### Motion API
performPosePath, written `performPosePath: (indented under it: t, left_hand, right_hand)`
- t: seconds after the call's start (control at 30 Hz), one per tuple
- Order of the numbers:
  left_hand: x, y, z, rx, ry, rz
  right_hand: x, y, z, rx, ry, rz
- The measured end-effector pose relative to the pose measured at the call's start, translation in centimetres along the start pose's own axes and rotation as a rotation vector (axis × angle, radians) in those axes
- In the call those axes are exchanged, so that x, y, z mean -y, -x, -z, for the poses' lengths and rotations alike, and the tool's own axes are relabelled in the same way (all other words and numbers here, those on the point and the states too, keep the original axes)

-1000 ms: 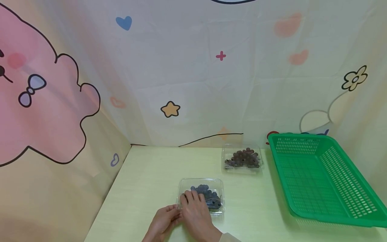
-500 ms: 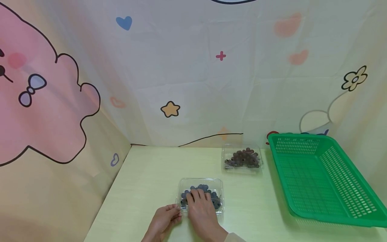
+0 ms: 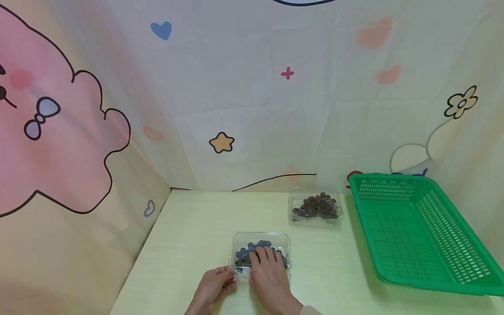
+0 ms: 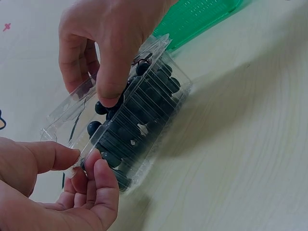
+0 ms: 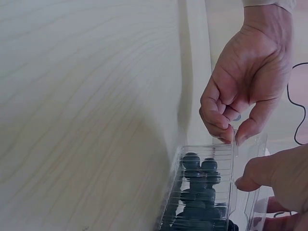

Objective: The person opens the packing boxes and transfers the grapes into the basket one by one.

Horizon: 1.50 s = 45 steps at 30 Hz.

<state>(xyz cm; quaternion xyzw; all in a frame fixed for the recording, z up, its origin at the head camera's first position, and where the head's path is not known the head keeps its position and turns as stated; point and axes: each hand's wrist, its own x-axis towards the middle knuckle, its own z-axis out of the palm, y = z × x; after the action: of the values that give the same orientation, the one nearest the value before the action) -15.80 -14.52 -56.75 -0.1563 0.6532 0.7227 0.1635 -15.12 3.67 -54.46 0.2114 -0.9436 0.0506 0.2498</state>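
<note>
Left fingers (image 4: 107, 186) at box (image 3: 277, 239), ribs (image 5: 223, 154) in wrist views only

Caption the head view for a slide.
Left hand pinching, right hand touching the nearer grape box; green basket at right.

Right hand (image 3: 269, 276) shifted rightward, leftmost grapes (image 3: 241, 253) now visible

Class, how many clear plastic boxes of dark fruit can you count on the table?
2: the near box, under the right hand, and the far box, farther back, left of the green basket in the head view.
</note>
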Motion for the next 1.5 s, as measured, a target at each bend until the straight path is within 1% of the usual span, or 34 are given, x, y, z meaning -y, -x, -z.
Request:
performPosePath:
  t: [0.2, 0.37, 0.47, 0.6, 0.77, 0.87, 0.97, 1.1, 1.23, 1.4, 1.5]
  left_hand:
    - [0.3, 0.0, 0.1, 0.023, 0.026, -0.031]
    - [0.3, -0.2, 0.1, 0.024, 0.026, -0.026]
    - [0.2, -0.1, 0.1, 0.023, 0.020, -0.023]
    - [0.2, 0.1, 0.0, 0.029, 0.022, -0.037]
    - [0.2, 0.3, -0.1, 0.040, 0.032, -0.055]
    - [0.2, 0.3, 0.0, 0.042, 0.033, -0.050]
    - [0.2, 0.3, 0.0, 0.037, 0.027, -0.038]
    - [0.1, 0.2, 0.0, 0.031, 0.022, -0.022]
    - [0.1, 0.2, 0.0, 0.037, 0.027, -0.023]
    - [0.1, 0.2, -0.1, 0.039, 0.036, -0.039]
    - [0.0, 0.2, -0.1, 0.030, 0.034, -0.032]
  right_hand:
    - [-0.5, 0.4, 0.2, 0.027, -0.004, -0.012]
    - [-0.8, 0.6, 0.3, 0.027, -0.008, -0.013]
    - [-0.9, 0.6, 0.4, 0.045, -0.009, -0.017]
    - [-1.1, 0.8, 0.7, 0.071, -0.013, -0.025]
    - [-1.6, 1.1, 0.7, 0.024, -0.022, -0.012]
    - [-1.9, 1.3, 0.6, -0.001, -0.026, -0.006]
    - [-2.2, 1.5, 0.6, -0.002, -0.024, -0.010]
    - [-2.4, 1.7, 0.8, 0.018, -0.026, -0.025]
    - [-2.8, 2.0, 1.0, 0.031, -0.034, -0.035]
    - [-3.4, 2.4, 1.0, 0.013, -0.034, -0.044]
    - [-3.6, 2.5, 1.0, 0.000, -0.027, -0.050]
